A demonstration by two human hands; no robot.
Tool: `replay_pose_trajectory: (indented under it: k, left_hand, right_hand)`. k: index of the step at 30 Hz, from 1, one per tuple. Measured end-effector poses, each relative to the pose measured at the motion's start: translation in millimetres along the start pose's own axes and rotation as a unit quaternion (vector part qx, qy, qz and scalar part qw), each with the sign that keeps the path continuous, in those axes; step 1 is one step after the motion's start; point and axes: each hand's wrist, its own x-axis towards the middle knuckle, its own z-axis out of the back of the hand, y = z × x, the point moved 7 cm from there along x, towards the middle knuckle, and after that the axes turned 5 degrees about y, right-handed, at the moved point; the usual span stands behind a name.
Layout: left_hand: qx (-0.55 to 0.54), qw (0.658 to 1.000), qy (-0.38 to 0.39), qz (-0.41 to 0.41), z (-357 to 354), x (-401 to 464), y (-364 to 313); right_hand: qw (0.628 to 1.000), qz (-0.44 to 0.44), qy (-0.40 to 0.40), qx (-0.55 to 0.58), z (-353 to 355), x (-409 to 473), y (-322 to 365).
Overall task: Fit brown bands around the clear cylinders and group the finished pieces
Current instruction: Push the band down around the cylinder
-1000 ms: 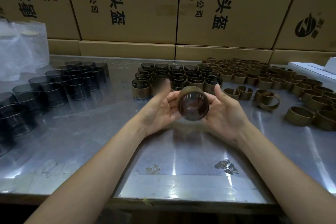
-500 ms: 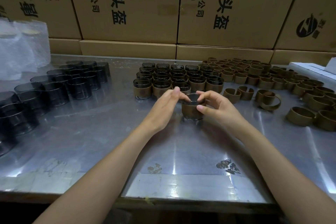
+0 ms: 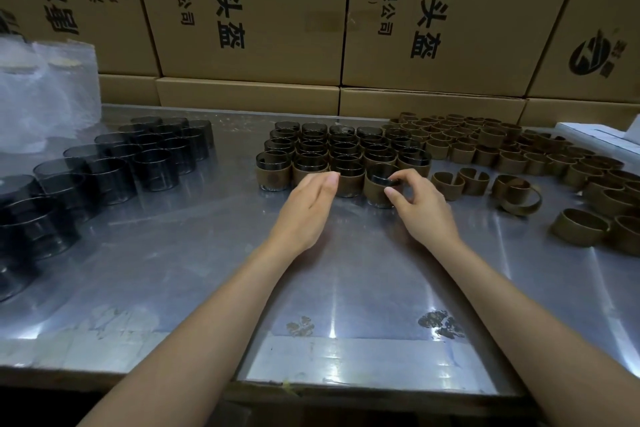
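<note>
A clear cylinder with a brown band (image 3: 377, 187) stands upright at the front right of the group of banded cylinders (image 3: 341, 149). My right hand (image 3: 420, 204) pinches its rim with thumb and curled fingers. My left hand (image 3: 306, 208) hovers just left of it with straight fingers, holding nothing, its fingertips near the front row. Several bare clear cylinders (image 3: 114, 163) stand in rows at the left. Loose brown bands (image 3: 519, 152) lie in a large patch at the right.
Stacked cardboard boxes (image 3: 249, 10) wall off the back of the steel table (image 3: 329, 288). A white plastic bag (image 3: 41, 94) sits at the far left. A white box (image 3: 602, 133) lies at the far right. Two stains mark the table near the front.
The banded cylinder was held up sideways between both hands, then set upright and pushed back into the group's front row. My left hand has let go of it.
</note>
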Motion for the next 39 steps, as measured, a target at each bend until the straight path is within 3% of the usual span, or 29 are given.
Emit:
replay_pose_trajectory:
  k: [5, 12, 19, 25, 27, 30, 33, 35, 39]
  left_hand:
    - [0.009, 1.000, -0.004, 0.019, 0, 2, 7]
    - [0.015, 0.999, 0.006, 0.028, -3, 4, 9]
    - [0.018, 0.999, -0.003, 0.038, -1, 3, 8]
    - [0.113, 0.993, -0.041, 0.016, 13, -6, 10]
    - [0.243, 0.969, -0.043, -0.015, 22, -11, 10]
    - [0.455, 0.888, -0.026, -0.070, 40, -16, 11]
    - [0.545, 0.836, -0.048, -0.044, 80, -16, 29]
    - [0.558, 0.824, -0.092, 0.018, 114, -20, 49]
    - [0.519, 0.834, -0.124, 0.141, 154, -28, 79]
  right_hand:
    - [0.998, -0.026, 0.002, -0.050, -7, 11, -6]
    - [0.994, -0.103, 0.010, -0.034, -8, 16, -17]
    - [0.989, -0.107, 0.017, -0.101, -10, 15, -15]
    - [0.985, -0.110, 0.035, -0.127, -12, 7, -10]
    - [0.987, -0.099, 0.035, -0.119, -12, 2, -9]
    - [0.990, -0.077, 0.049, -0.110, -13, -5, -8]
    - [0.991, -0.065, 0.051, -0.104, -11, -10, -7]
    - [0.991, -0.060, 0.043, -0.112, -10, -11, -6]
    - [0.989, -0.055, 0.039, -0.128, -11, -10, -4]
